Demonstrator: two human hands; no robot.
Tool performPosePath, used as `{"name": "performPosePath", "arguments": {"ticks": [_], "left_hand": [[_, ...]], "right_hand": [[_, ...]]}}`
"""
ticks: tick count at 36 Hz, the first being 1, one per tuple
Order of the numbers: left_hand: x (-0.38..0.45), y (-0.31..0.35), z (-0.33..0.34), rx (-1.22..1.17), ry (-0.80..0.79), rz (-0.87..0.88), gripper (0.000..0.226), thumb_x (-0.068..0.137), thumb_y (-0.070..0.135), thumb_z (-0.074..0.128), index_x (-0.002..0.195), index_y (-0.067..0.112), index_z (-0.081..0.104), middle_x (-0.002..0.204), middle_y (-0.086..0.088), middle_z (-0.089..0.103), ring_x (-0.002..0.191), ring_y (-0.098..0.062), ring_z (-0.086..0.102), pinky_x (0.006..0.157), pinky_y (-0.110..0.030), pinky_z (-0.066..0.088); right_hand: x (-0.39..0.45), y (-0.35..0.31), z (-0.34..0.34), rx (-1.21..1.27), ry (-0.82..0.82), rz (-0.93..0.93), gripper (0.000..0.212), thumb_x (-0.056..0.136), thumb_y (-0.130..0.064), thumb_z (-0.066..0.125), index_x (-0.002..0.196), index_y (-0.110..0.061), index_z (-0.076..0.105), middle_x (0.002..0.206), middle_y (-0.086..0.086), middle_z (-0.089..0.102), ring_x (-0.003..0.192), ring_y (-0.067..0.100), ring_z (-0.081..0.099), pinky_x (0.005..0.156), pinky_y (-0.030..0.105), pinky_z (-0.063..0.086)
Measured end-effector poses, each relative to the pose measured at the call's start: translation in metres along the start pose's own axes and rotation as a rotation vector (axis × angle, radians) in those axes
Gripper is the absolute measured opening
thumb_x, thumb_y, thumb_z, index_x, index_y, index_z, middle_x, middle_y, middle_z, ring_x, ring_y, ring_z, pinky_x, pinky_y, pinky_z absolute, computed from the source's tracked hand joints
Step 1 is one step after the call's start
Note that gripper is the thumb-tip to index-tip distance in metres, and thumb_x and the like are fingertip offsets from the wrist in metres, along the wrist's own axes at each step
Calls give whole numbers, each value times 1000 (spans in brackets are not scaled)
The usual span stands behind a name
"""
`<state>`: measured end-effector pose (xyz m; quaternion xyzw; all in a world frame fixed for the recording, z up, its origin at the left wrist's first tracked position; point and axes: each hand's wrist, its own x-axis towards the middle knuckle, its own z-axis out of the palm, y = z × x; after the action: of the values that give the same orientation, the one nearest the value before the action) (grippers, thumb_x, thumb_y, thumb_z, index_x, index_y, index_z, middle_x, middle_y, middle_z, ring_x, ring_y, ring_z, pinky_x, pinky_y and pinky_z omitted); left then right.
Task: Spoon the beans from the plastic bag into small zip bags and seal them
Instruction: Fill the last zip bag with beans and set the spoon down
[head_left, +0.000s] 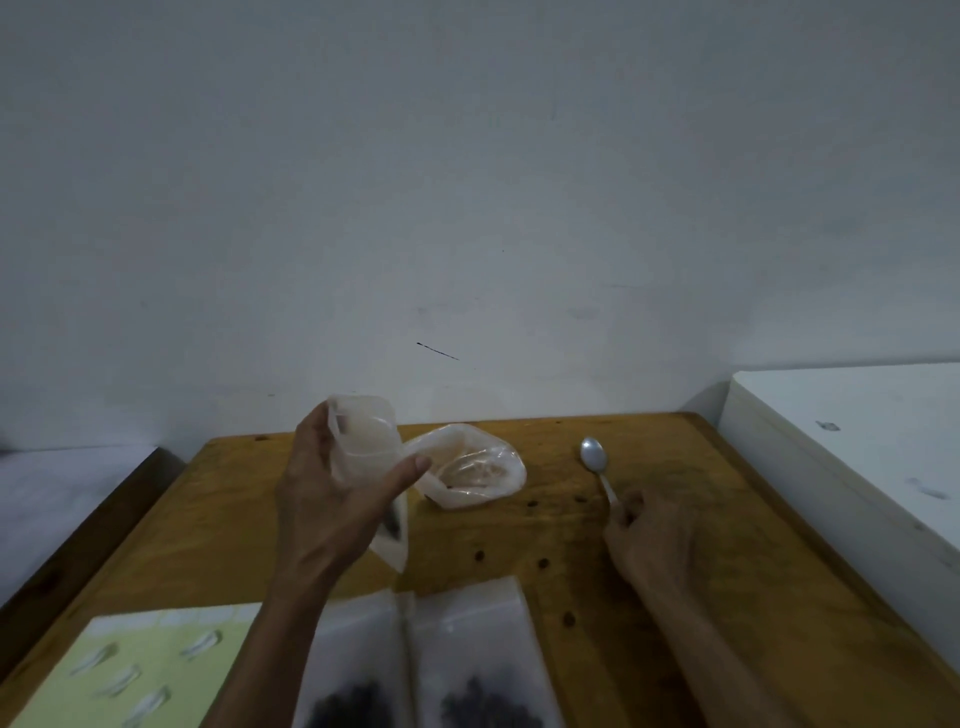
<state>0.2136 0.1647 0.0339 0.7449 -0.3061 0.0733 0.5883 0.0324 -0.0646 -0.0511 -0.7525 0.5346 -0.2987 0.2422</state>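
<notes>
Nearest you, two filled zip bags (415, 670) are lying side by side at the table's front edge, dark beans pooling at their bottoms, with a pale yellow sheet (140, 670) sitting to their left. A few loose beans (543, 563) are lying scattered on the wooden table (727, 597) beyond them. Your left hand (332, 499) is gripping a small zip bag (363, 441) upright above the table, thumb and fingers wrapping its sides and its mouth gaping open, some dark beans gathering in its lower corner. Your right hand (649, 540) is curling its fingers around the end of the spoon (597, 462) handle, the bowl resting on the wood. Farther back, the plastic bag (475, 467) is slumping nearly empty, touching the table. That film is looking thin, limp and slippery, so you are likely better off pinching the small bag just under its zip strip, where it is stiffest, and keeping the mouth spread while the spoon is coming in.
</notes>
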Motion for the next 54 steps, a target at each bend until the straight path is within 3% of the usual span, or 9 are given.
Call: {"name": "performPosePath", "arguments": {"ticks": [6, 13, 18, 22, 26, 29, 35, 47, 54], "left_hand": [[-6, 4, -12, -80, -6, -28, 117, 46, 73, 81, 144, 25, 39, 129, 3, 58, 110, -19, 61, 76, -22, 53], [-27, 23, -17, -222, -33, -77, 115, 42, 70, 85, 142, 31, 42, 127, 11, 59, 114, -11, 61, 86, -28, 54], [-41, 34, -28, -279, -57, -114, 106, 40, 68, 86, 133, 34, 48, 119, 14, 62, 109, -9, 64, 83, -29, 57], [-52, 35, -39, -305, -74, -151, 99, 48, 70, 87, 134, 33, 52, 122, 7, 67, 114, -14, 64, 94, -39, 56], [-60, 40, -49, -406, -25, -159, 34, 77, 44, 73, 105, 24, 71, 94, -4, 74, 92, -28, 69, 83, -44, 59], [-62, 42, -55, -438, -28, -171, 14, 90, 24, 66, 99, 17, 74, 92, -4, 76, 91, -25, 72, 83, -41, 60], [-66, 45, -54, -477, -33, -154, 22, 82, 29, 68, 93, 10, 73, 84, -8, 76, 80, -22, 71, 74, -35, 60], [-88, 57, -50, -599, -203, -311, 31, 71, 28, 75, 90, 4, 77, 93, -28, 72, 87, -42, 69, 81, -53, 57], [-100, 47, -64, -503, -87, -324, 28, 75, 28, 72, 87, 4, 76, 82, -16, 75, 76, -28, 72, 65, -33, 60]], "right_hand": [[-47, -56, -34, 344, -111, -150, 24, 91, -20, 70, 114, -22, 66, 103, -9, 64, 90, 2, 60, 73, 19, 49], [-103, -123, -70, 484, -428, -545, 36, 87, -24, 74, 121, -34, 67, 109, -18, 70, 103, -5, 62, 82, 20, 58], [-124, -144, -63, 365, -402, -663, 29, 91, -31, 69, 120, -34, 68, 110, -20, 69, 101, -6, 60, 83, 17, 53], [-132, -147, -57, 431, -341, -610, 15, 95, -30, 64, 106, -29, 73, 98, -20, 71, 92, -9, 62, 74, 8, 51], [-129, -140, -58, 611, -400, -486, 9, 92, -17, 68, 92, -22, 76, 85, -8, 76, 84, 3, 70, 80, 26, 58], [-129, -136, -65, 710, -519, -404, 10, 92, -13, 68, 89, -19, 76, 85, -2, 77, 84, 11, 73, 81, 30, 58], [-124, -132, -77, 871, -672, -339, 14, 80, -19, 79, 93, -22, 75, 94, 1, 78, 91, 17, 73, 69, 20, 54], [-132, -130, -78, 881, -726, -248, 16, 79, -15, 80, 94, -11, 76, 89, 10, 78, 86, 26, 75, 80, 44, 62], [-144, -141, -64, 916, -782, -261, 35, 71, -11, 84, 104, -11, 71, 94, 8, 78, 89, 24, 74, 81, 44, 62]]}}
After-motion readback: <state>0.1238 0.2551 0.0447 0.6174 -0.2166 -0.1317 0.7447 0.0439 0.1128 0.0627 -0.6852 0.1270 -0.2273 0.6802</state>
